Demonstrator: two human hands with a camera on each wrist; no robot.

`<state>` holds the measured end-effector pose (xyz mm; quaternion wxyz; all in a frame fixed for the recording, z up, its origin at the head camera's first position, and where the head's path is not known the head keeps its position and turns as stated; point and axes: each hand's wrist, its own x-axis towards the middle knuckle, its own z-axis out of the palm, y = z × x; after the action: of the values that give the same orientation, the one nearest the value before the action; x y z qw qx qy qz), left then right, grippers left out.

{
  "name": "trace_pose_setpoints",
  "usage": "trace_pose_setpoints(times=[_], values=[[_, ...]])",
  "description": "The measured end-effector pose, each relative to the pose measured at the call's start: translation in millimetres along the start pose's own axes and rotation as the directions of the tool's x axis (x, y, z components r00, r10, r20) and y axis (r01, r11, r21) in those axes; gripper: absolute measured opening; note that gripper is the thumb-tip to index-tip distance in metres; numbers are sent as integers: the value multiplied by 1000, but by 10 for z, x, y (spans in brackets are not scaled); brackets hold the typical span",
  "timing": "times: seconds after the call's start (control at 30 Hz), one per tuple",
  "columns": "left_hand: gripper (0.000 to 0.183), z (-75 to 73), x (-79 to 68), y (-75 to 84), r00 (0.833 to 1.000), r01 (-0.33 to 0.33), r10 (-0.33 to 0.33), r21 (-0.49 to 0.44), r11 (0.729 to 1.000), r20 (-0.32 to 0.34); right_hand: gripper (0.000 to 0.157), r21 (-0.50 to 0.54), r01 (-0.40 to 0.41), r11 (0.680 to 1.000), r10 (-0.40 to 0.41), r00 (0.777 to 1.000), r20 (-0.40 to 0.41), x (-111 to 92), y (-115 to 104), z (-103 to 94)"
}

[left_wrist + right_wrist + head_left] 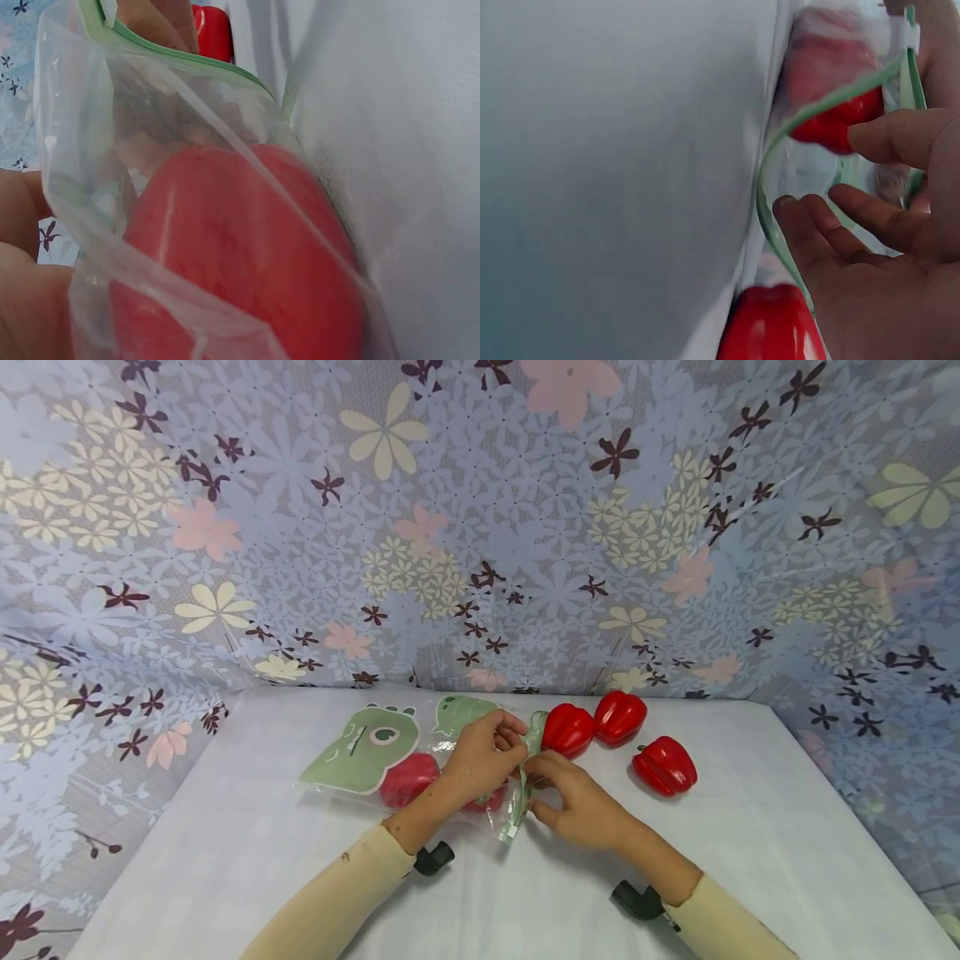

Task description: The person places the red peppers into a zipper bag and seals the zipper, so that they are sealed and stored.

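Observation:
A clear zip bag [435, 739] with green dinosaur faces and a green zip edge lies on the table, its mouth parted toward the right. Two red bell peppers are inside: one bell pepper [408, 779] toward the middle, another bell pepper [825, 82] close to the mouth. My left hand [483, 758] pinches the bag's upper side near the mouth, though its fingertips are partly hidden. At the zip edge is my right hand [581, 802]; in the right wrist view its fingers reach into the mouth, thumb apart from them, holding no pepper.
Three loose red bell peppers lie right of the bag: one bell pepper [567, 730] close to its mouth, a second bell pepper [620, 718] touching that one, a third bell pepper [665, 766] farther right. A flowered cloth [480, 543] hangs behind the white-covered table [225, 860].

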<state>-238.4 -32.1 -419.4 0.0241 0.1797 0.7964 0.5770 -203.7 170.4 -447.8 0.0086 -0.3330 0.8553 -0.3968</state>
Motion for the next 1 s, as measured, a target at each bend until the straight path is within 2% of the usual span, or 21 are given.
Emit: trace_pose_setpoints(times=[0.23, 0.47, 0.67, 0.83, 0.9, 1.0], values=[[22, -5, 5, -15, 1000, 27, -27, -11, 1000, 2, 35, -124, 4, 992, -12, 997, -70, -38, 14, -207], [23, -20, 19, -12, 999, 50, -50, -9, 999, -12, 34, -285, -51, 957, 15, 992, -126, -73, -3, -504], [23, -21, 17, -15, 999, 47, -47, 0, 999, -24, 27, -383, -172, 907, 112, 978, -175, -147, 10, -758], [21, -16, 14, -17, 998, 48, -47, 18, 999, -42, 24, -408, -258, 876, 173, 957, -234, -206, 45, -939], [21, -12, 20, -25, 998, 41, -40, 21, 999, -47, 32, -434, -302, 849, 212, 946, -244, -230, 60, -1009], [21, -5, 26, -40, 998, 27, -25, 30, 999, -53, 50, -487, -382, 785, 309, 924, -225, -275, 94, -1101]])
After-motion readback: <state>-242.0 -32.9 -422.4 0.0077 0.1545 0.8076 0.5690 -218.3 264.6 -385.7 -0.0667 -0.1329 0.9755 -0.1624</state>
